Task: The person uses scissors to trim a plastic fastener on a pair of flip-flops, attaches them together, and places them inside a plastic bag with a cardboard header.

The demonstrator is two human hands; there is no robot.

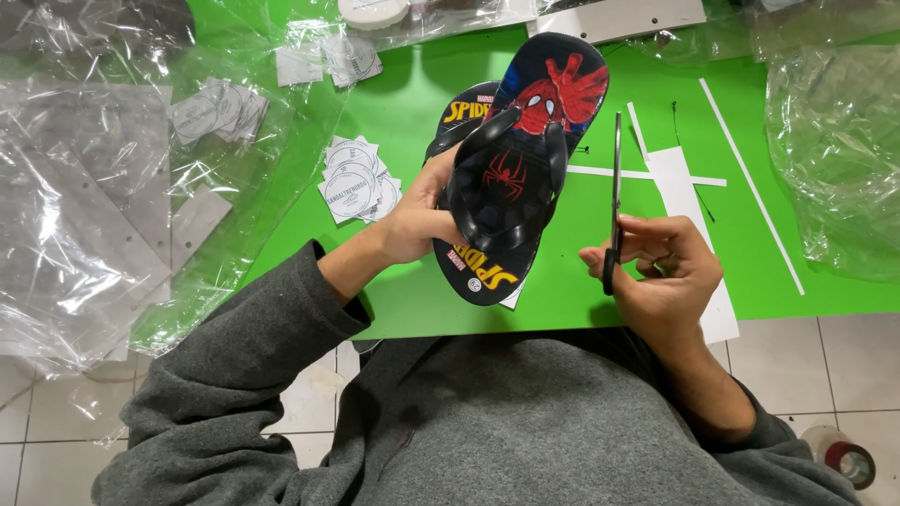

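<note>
A bright green desk [412, 103] fills most of the head view, set over a pale tiled floor [844, 365] that shows along the near edge. Crumpled clear plastic sheeting [84, 225] covers the desk's left part and spills over its edge, and more clear plastic [834, 150] bunches at the right. The person's grey sleeves and chest take up the bottom of the view. Held up over the middle of the desk is a pair of black flip-flops [511, 178] printed with a red masked figure and a red spider, stacked one against the other with yellow lettering at the ends. The left hand [417, 220] grips them from the left side, fingers wrapped around the sole edge near the straps. Just to their right, apart from the sandals, the right hand [661, 267] has its grip closed through the handles of a pair of scissors [615, 187], whose blades point away from the body and lie together. White paper strips [680, 178] lie on the green behind the scissors. Small round-printed paper tags [356, 183] are piled left of the left hand, with more tags [216, 112] under the plastic. A tape roll [373, 11] sits at the top edge.
</note>
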